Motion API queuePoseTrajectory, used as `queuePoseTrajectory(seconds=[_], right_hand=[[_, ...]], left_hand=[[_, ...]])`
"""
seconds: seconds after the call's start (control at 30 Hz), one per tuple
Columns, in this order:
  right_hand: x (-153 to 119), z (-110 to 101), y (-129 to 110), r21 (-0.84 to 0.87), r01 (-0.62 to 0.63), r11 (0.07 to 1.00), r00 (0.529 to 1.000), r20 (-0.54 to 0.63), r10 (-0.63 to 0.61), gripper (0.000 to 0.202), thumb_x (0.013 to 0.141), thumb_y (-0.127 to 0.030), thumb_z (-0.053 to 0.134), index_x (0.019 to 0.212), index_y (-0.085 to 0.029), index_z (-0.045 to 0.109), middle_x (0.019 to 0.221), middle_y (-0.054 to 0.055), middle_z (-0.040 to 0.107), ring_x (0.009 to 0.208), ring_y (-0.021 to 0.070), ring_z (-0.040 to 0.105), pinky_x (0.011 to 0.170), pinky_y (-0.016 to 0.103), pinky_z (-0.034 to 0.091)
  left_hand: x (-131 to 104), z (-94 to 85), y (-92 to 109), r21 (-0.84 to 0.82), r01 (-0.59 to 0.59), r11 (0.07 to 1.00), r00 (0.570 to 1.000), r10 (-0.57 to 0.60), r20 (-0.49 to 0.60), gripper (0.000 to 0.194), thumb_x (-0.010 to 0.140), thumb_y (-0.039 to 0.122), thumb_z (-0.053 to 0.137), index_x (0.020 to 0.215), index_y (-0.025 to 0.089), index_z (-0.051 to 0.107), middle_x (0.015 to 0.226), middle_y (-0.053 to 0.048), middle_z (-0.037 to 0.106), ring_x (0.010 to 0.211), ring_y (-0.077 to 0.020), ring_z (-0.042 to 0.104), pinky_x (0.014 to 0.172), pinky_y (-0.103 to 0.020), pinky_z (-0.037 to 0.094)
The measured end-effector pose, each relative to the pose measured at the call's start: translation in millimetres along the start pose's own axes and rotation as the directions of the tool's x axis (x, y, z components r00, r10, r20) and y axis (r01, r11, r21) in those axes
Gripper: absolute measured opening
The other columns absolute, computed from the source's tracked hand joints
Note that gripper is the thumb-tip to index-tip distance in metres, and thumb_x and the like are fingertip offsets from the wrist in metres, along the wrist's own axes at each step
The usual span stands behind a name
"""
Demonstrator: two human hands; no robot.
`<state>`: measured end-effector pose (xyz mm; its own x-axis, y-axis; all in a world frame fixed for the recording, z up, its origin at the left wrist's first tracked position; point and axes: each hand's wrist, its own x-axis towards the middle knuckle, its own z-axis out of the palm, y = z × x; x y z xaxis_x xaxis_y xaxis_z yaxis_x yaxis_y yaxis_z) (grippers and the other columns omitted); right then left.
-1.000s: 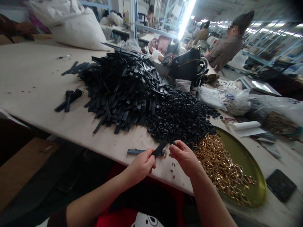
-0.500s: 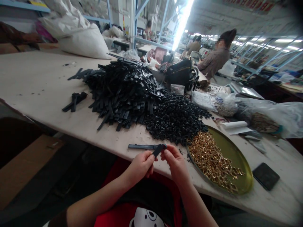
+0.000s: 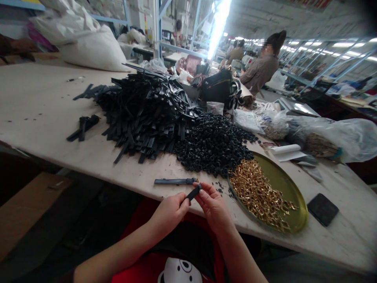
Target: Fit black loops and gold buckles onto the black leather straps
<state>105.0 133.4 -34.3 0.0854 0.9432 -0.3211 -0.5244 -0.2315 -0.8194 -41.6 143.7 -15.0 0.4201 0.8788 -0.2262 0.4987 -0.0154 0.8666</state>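
Between my two hands, just over the table's near edge, is a short black strap [image 3: 193, 193]. My left hand [image 3: 176, 205] is closed on its lower end, and my right hand [image 3: 210, 202] pinches the upper end. Right behind them a finished-looking black strap with a gold buckle [image 3: 173, 181] lies flat on the table. Beyond it a heap of small black loops [image 3: 213, 145] adjoins a large pile of black straps [image 3: 144, 114]. To the right of my hands, gold buckles [image 3: 259, 192] cover part of a round brass-coloured tray [image 3: 290, 184].
A dark flat square object [image 3: 323, 209] lies right of the tray on the table [image 3: 35, 98]. Plastic bags [image 3: 350, 137] and a black handbag [image 3: 216, 86] stand farther back. A big white sack [image 3: 91, 47] rests at the left. Another person [image 3: 262, 65] is in the background.
The view has shifted slightly, so the scene sits a little further left. The strap in my hands has turned and lowered a little, now apart from the buckled strap behind.
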Motion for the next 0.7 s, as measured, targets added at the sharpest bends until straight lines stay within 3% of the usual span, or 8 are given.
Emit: queuePoseTrajectory(seconds=[0.17, 0.3, 0.4, 0.5, 0.53, 0.6, 0.63, 0.7], right_hand=[[1, -5, 4, -0.293, 0.192, 0.937, 0.981, 0.033, -0.191, 0.020, 0.070, -0.027, 0.066, 0.089, -0.021, 0.061, 0.099, 0.003, 0.067, 0.095, 0.0183, 0.059, 0.091, 0.036, 0.041], [5, -4, 0, -0.283, 0.164, 0.945, 0.985, -0.010, -0.173, 0.021, 0.074, -0.032, 0.061, 0.092, -0.021, 0.056, 0.085, 0.003, 0.069, 0.083, 0.0176, 0.062, 0.081, 0.035, 0.045], [5, 0, 6, -0.242, 0.104, 0.965, 0.993, -0.022, -0.112, 0.034, 0.073, -0.032, 0.061, 0.103, -0.022, 0.049, 0.081, 0.001, 0.068, 0.082, 0.0179, 0.063, 0.080, 0.035, 0.045], [2, -6, 8, -0.377, 0.126, 0.918, 0.991, 0.010, -0.133, 0.043, 0.073, -0.031, 0.060, 0.112, -0.023, 0.045, 0.087, 0.002, 0.065, 0.082, 0.0179, 0.062, 0.077, 0.034, 0.046], [2, -14, 3, -0.492, 0.177, 0.852, 0.980, 0.012, -0.196, 0.040, 0.074, -0.032, 0.060, 0.112, -0.023, 0.047, 0.087, 0.003, 0.064, 0.080, 0.0175, 0.061, 0.075, 0.033, 0.046], [5, -39, -15, -0.758, 0.253, 0.601, 0.922, 0.000, -0.388, 0.030, 0.077, -0.033, 0.056, 0.104, -0.021, 0.052, 0.086, 0.004, 0.062, 0.077, 0.0172, 0.058, 0.073, 0.032, 0.045], [8, -56, -27, -0.868, 0.230, 0.440, 0.864, -0.027, -0.504, 0.020, 0.078, -0.035, 0.053, 0.092, -0.020, 0.056, 0.082, 0.005, 0.060, 0.073, 0.0175, 0.056, 0.070, 0.031, 0.044], [17, -90, -52, -0.986, 0.020, 0.164, 0.756, -0.092, -0.648, 0.020, 0.079, -0.036, 0.050, 0.087, -0.018, 0.056, 0.084, 0.008, 0.058, 0.076, 0.0205, 0.054, 0.069, 0.033, 0.041]], left_hand=[[6, -17.7, 5, 0.242, -0.064, 0.968, 0.996, 0.046, 0.077, 0.028, 0.085, 0.031, 0.037, 0.064, 0.018, 0.051, 0.059, -0.001, 0.054, 0.055, -0.0147, 0.048, 0.050, -0.024, 0.024], [14, -13.3, 4, 0.148, -0.020, 0.989, 0.995, 0.005, 0.101, 0.030, 0.087, 0.037, 0.034, 0.090, 0.018, 0.057, 0.071, -0.004, 0.061, 0.065, -0.0191, 0.055, 0.056, -0.024, 0.032], [20, -4.1, 1, 0.038, 0.038, 0.999, 0.997, -0.040, 0.068, 0.044, 0.087, 0.041, 0.035, 0.123, 0.017, 0.041, 0.093, -0.008, 0.064, 0.083, -0.0232, 0.058, 0.067, -0.027, 0.038], [26, -0.5, 0, -0.049, 0.023, 0.999, 0.994, -0.018, 0.107, 0.047, 0.086, 0.043, 0.038, 0.127, 0.020, 0.038, 0.108, -0.007, 0.061, 0.100, -0.0239, 0.054, 0.081, -0.028, 0.038], [28, -1.1, 0, -0.075, 0.012, 0.997, 0.993, -0.003, 0.122, 0.044, 0.085, 0.044, 0.038, 0.123, 0.021, 0.043, 0.106, -0.006, 0.061, 0.101, -0.0231, 0.054, 0.082, -0.027, 0.037], [32, -3.7, 1, -0.114, 0.014, 0.993, 0.993, 0.000, 0.122, 0.035, 0.085, 0.043, 0.038, 0.109, 0.021, 0.052, 0.091, -0.003, 0.063, 0.092, -0.0212, 0.055, 0.075, -0.025, 0.040], [34, -4.7, 1, -0.128, 0.023, 0.992, 0.994, -0.009, 0.108, 0.032, 0.085, 0.043, 0.038, 0.101, 0.021, 0.054, 0.080, -0.001, 0.061, 0.084, -0.0198, 0.056, 0.068, -0.023, 0.040], [36, -4.6, 2, -0.156, 0.039, 0.987, 0.996, -0.027, 0.080, 0.028, 0.085, 0.043, 0.039, 0.087, 0.020, 0.054, 0.063, 0.001, 0.053, 0.068, -0.0164, 0.052, 0.054, -0.020, 0.037]])
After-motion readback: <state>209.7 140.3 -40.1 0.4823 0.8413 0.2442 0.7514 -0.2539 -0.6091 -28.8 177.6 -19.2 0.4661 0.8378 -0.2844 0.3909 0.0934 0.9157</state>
